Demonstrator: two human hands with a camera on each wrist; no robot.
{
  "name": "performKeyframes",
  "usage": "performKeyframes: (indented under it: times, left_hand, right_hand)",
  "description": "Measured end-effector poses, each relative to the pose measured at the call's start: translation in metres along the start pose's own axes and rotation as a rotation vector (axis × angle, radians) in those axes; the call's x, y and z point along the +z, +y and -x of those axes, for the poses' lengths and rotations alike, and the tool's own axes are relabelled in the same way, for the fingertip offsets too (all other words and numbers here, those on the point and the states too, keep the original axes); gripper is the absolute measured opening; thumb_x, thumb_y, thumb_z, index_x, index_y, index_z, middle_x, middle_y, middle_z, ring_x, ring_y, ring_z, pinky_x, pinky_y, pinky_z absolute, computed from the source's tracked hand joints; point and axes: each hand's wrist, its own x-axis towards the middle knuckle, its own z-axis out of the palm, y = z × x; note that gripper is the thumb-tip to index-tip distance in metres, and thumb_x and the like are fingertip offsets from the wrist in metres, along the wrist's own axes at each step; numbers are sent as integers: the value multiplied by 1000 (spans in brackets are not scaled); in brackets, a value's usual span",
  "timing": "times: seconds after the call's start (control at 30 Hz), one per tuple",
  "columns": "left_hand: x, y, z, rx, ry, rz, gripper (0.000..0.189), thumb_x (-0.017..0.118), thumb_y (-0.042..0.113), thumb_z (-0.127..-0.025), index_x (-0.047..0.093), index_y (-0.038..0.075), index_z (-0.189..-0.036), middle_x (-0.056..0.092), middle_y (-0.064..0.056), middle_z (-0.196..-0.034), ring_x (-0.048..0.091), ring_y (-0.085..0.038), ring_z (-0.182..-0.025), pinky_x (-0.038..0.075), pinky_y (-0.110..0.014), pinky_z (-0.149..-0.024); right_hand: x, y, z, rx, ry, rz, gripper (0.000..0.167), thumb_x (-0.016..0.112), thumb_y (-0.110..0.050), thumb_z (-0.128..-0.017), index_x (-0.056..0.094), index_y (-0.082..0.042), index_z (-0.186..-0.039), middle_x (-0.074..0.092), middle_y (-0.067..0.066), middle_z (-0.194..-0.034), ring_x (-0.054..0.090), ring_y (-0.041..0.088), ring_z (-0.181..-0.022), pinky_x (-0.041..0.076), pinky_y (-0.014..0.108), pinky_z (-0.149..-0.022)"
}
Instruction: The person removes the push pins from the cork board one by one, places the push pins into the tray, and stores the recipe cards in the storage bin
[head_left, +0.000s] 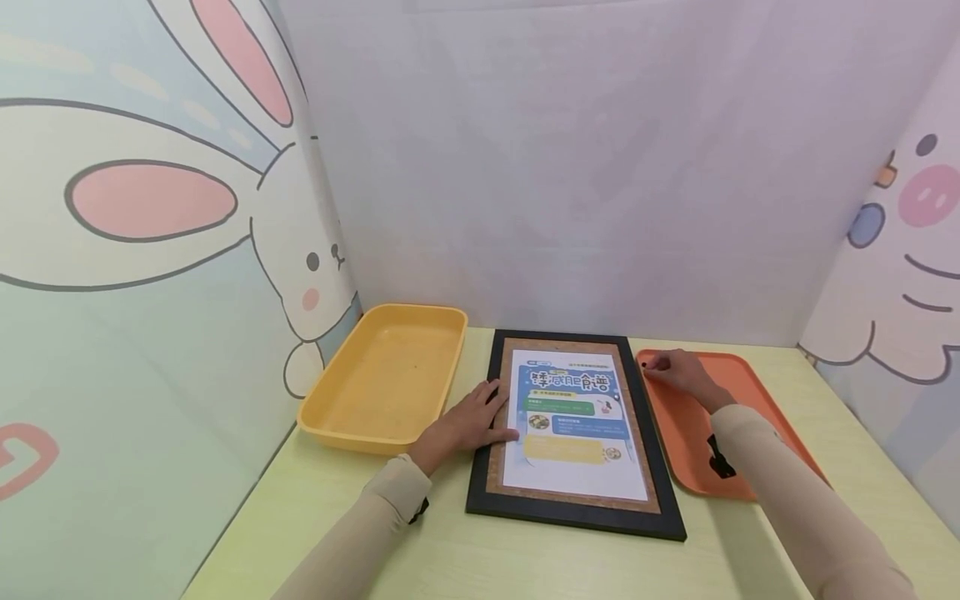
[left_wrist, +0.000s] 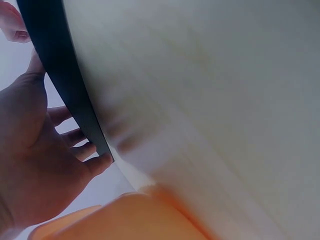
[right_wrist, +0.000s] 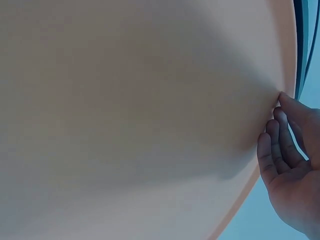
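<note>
A corkboard [head_left: 496, 467] with a black frame lies flat in the middle, with a printed poster [head_left: 570, 483] over its cork. My left hand [head_left: 468, 421] rests on the frame's left side, fingers spread and thumb reaching the poster's edge. The left wrist view shows the same hand [left_wrist: 47, 145] with its fingertips along the black edge. Over the far left corner of the orange tray [head_left: 686, 442], my right hand [head_left: 682, 375] pinches a small black piece [head_left: 643, 364] at its fingertips. Thumb and index of that hand [right_wrist: 295, 160] come together close to the tray's surface.
A yellow tray [head_left: 382, 375] stands left of the corkboard, close to my left forearm. The orange tray lies directly beside the frame's right side. Printed walls [head_left: 525, 167] close off the back and both sides of the pale table [head_left: 450, 554].
</note>
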Motion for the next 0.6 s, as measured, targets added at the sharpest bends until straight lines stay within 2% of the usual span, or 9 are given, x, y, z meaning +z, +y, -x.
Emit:
performKeyframes:
  times: [0.27, 0.4, 0.6]
  left_hand:
    - [1, 0, -1, -14, -15, 0, 93, 53, 72, -97, 32, 11, -164, 22, -14, -171, 21, -34, -157, 28, -47, -124]
    - [0, 0, 0, -15, -13, 3, 93, 53, 72, -97, 31, 11, -164, 22, -14, -171, 21, -34, -157, 29, -47, -123]
    - [-1, 1, 1, -4, 1, -3, 92, 55, 70, -97, 35, 9, -163, 24, -15, -170, 25, -35, -156, 31, -48, -122]
  right_hand:
    - [1, 4, -1, 7, 4, 5, 22, 73, -14, -97, 71, 6, -106, 70, 25, -105, 63, 36, -93, 58, 46, -85]
    - [1, 3, -1, 0, 5, 5, 22, 72, -14, -97, 71, 6, -107, 70, 26, -106, 63, 37, -93, 56, 53, -90]
    - [0, 2, -1, 7, 2, 11, 23, 74, -14, -97, 71, 6, -106, 70, 25, -105, 63, 37, -92, 56, 53, -90]
